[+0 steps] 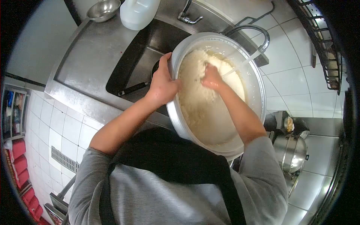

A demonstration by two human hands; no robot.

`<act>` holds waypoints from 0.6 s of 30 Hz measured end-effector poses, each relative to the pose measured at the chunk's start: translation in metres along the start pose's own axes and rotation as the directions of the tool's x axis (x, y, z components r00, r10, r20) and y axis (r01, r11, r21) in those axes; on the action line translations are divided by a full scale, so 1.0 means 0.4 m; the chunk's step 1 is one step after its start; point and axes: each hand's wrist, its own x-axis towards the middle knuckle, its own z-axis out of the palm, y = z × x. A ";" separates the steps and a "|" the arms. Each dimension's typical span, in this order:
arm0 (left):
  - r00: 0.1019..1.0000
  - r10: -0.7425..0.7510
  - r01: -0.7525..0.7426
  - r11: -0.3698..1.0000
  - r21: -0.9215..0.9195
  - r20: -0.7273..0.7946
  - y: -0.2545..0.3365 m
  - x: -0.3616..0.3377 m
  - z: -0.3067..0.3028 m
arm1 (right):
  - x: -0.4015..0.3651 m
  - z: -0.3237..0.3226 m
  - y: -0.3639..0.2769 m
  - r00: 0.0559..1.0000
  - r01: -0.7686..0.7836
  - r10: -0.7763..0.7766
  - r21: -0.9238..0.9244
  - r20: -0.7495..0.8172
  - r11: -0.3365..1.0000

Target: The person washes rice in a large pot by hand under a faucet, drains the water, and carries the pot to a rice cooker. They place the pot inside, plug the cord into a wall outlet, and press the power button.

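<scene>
White tub [174,116] in front of you sits over the right part of the sink [125,69] and juts past the counter's [88,56] front edge toward your apron [165,150]. What bears it underneath is hidden, so if you press hard on that overhanging side, it could tip. Water [245,62] runs from the curved spout [266,37] above the counter's back edge; too much of it could carry the pale mixture [191,97] over the rim. Brisk stirring could splash some out as well, and if the rim gets wet, your hold might slip. Your left hand [161,86] grasps the tub's left rim, thumb spread wide from the fingers, forearm slanting in across the counter's front edge. Your right hand [212,78] reaches inside past the near rim, forearm angled down, fingers curled and partly sunk in the mixture; I cannot tell whether they close on anything
</scene>
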 end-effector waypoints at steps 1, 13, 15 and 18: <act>1.000 0.018 -0.018 1.000 -0.020 -0.001 -0.004 0.001 0.000 | -0.046 0.024 0.011 0.999 0.050 -0.047 0.132 -0.025 0.990; 0.998 0.064 -0.064 0.996 -0.058 -0.006 -0.029 0.004 0.007 | -0.359 0.078 -0.067 0.776 0.416 -0.226 -0.208 0.589 0.885; 0.999 0.046 -0.047 0.996 -0.069 -0.009 -0.029 0.004 0.011 | -0.299 0.123 -0.115 0.777 0.428 -0.253 -0.189 0.577 0.884; 1.000 0.017 -0.017 0.998 -0.065 0.001 -0.020 0.001 0.009 | -0.182 0.169 -0.160 0.836 0.309 -0.182 -0.170 0.518 0.936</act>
